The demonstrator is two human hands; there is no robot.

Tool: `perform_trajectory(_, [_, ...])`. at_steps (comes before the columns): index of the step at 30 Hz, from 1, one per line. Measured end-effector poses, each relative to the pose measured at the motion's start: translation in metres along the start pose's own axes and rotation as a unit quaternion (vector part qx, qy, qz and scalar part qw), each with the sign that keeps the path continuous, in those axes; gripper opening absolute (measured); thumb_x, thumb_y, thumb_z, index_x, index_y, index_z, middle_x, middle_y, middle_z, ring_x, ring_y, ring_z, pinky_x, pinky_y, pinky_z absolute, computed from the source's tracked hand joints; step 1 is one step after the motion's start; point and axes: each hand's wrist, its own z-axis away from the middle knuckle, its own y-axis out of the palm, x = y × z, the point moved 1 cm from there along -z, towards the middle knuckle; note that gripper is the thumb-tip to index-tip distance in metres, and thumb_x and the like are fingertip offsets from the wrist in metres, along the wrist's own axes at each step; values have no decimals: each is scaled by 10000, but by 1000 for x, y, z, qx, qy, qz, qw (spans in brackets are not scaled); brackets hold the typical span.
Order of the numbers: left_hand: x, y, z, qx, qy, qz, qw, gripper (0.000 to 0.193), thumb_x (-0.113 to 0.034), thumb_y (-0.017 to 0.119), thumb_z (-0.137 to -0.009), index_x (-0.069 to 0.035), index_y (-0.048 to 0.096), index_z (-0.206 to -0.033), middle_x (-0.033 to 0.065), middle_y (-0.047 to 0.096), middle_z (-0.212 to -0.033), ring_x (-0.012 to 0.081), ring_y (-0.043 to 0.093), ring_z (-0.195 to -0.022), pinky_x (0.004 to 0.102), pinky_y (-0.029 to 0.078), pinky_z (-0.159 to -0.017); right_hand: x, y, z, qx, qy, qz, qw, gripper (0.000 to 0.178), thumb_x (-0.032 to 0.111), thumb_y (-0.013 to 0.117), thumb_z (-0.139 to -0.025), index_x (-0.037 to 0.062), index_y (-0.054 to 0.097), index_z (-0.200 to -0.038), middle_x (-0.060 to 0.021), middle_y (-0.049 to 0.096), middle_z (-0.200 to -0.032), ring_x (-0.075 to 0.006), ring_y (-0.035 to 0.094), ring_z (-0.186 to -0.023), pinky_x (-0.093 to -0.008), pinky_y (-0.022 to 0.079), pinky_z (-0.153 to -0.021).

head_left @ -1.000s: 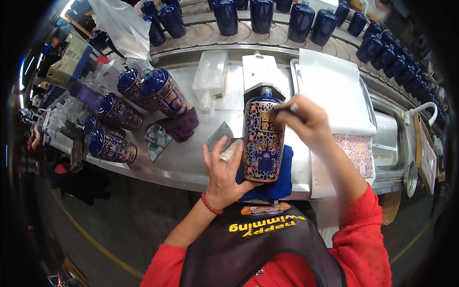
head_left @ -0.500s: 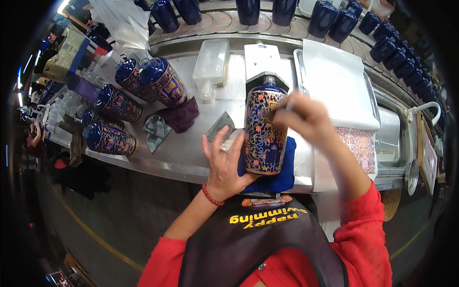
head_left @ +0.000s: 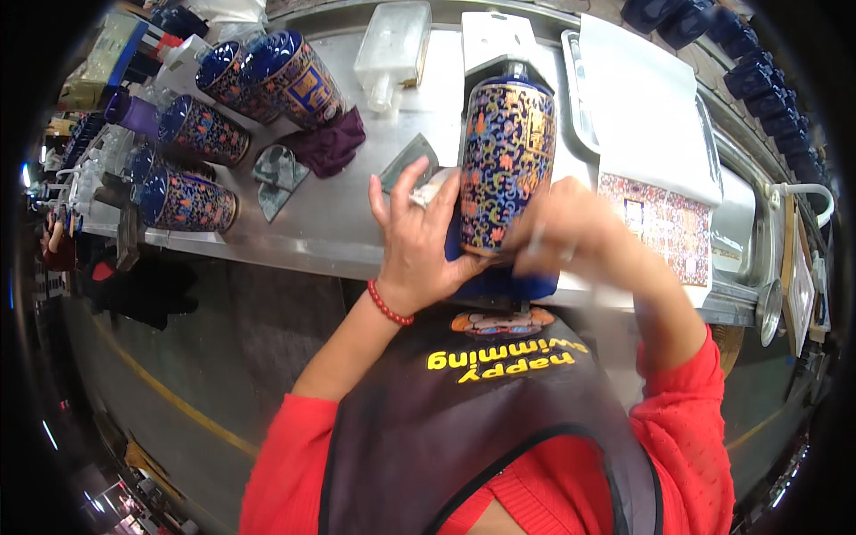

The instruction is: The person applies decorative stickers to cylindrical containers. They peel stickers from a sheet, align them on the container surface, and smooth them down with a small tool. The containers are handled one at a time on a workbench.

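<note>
The right hand [head_left: 578, 234] is blurring across the lower right of the patterned bottle [head_left: 508, 160], grip unclear; the left hand [head_left: 417, 230] is resting fingers apart, thumb near its base. The bottle's long axis is running up the frame's upper centre, neck topmost, above blue cloth [head_left: 526, 287] on the counter [head_left: 346, 192].

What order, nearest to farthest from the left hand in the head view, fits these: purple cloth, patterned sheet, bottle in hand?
1. Bottle in hand: touching, right side.
2. Purple cloth: upper left.
3. Patterned sheet: farther right.
</note>
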Motion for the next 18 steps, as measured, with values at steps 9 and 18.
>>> perform_trajectory(9, [-3, -3, -2, -32, -2, 10, 999, 1030, -745, 709, -745, 67, 557, -1359, 141, 676, -1068, 372, 411, -1373, 724, 32, -1130, -4, 9, 19, -124, 102, -23, 987, 240, -30, 732, -780, 35, 714, -1010, -90, 652, -831, -226, 609, -672, -311, 490, -608])
perform_trajectory(18, [-3, -11, -3, -24, 6, -9, 1000, 994, -729, 725, -741, 33, 581, -1363, 98, 613, -758, 359, 399, -1381, 711, 16, -1137, 7, 1, 3, -84, 83, 9, 993, 203, 6, 765, -786, 37, 721, -981, -64, 668, -868, -251, 664, -801, -344, 526, -708])
